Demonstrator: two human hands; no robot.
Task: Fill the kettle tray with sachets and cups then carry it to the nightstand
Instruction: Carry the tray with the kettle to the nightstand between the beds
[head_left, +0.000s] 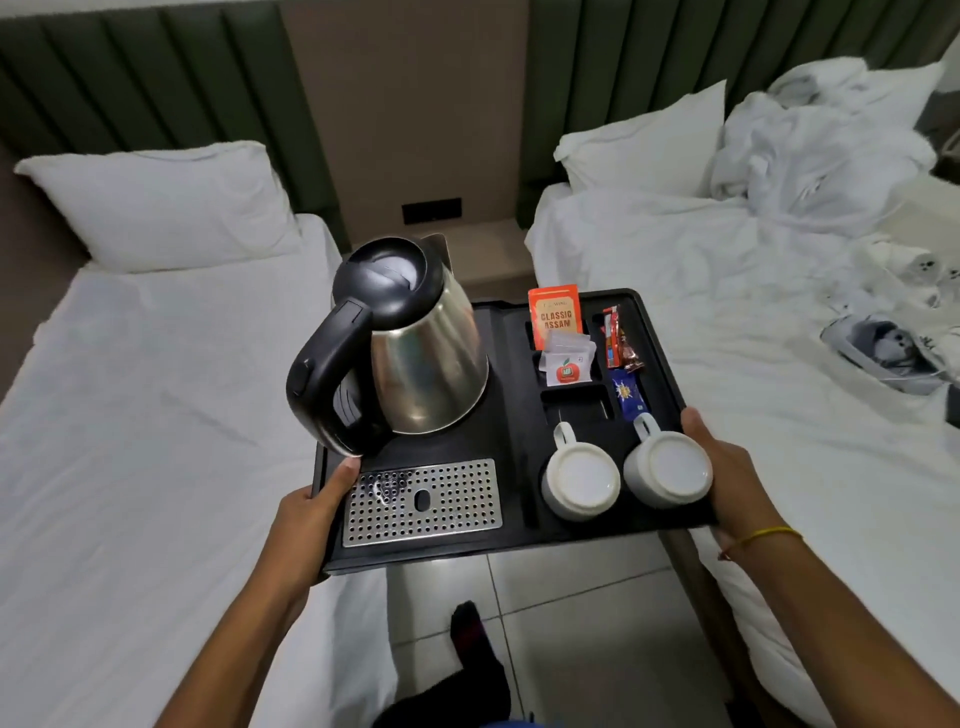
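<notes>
I hold a black kettle tray (511, 395) in the air between two beds. My left hand (311, 512) grips its near left edge and my right hand (727, 467) grips its right edge. A steel kettle (415, 358) with a black handle stands on the tray's left half, above a perforated metal drip plate (423, 501). Two white cups (582, 480) (670, 467) sit upside down at the front right. Sachets fill the slots behind them: an orange Classic Assam packet (555, 312), white sachets (566, 361), red sticks (613, 338) and a blue sachet (626, 392). The brown nightstand (488, 257) lies just beyond the tray.
A made bed with a pillow (166, 202) is on the left. The right bed (727, 322) carries a pillow, rumpled white linen and printed items near its far edge. A black wall socket (431, 210) sits above the nightstand. Pale floor tiles and my dark-socked foot (470, 639) are below.
</notes>
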